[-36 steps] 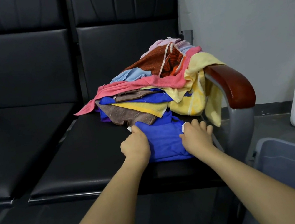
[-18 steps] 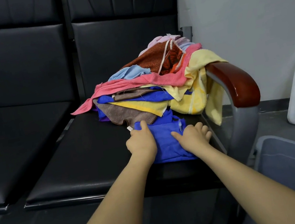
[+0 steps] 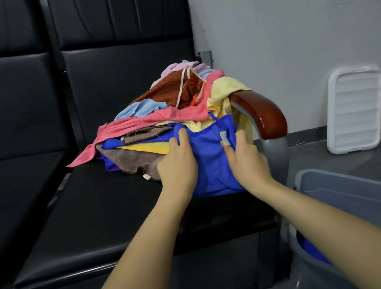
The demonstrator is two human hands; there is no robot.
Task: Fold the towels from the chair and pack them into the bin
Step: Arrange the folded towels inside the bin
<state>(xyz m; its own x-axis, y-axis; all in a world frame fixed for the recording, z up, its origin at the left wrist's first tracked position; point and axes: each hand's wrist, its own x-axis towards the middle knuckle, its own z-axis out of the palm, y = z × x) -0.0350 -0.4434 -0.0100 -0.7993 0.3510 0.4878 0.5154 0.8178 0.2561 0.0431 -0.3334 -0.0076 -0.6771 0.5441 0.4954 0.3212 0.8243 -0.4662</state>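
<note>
A blue towel (image 3: 212, 163) is raised off the black chair seat (image 3: 96, 223), in front of a heap of mixed towels (image 3: 174, 111) in pink, yellow, brown and light blue. My left hand (image 3: 177, 164) pinches the towel's upper left edge. Its upper right edge, by a white tag, is held by my right hand (image 3: 244, 158). The towel's lower part hangs onto the seat. The grey bin (image 3: 370, 200) stands on the floor at the right, with something blue (image 3: 313, 250) showing inside near its left wall.
A red-brown armrest (image 3: 262, 112) on a grey post rises just right of my right hand. A white bin lid (image 3: 355, 111) leans against the wall. A second black seat (image 3: 2, 188) lies to the left.
Both hands have lifted the blue towel's far edge up off the seat, from flat under my palms to held in front of the heap. The view has shifted left.
</note>
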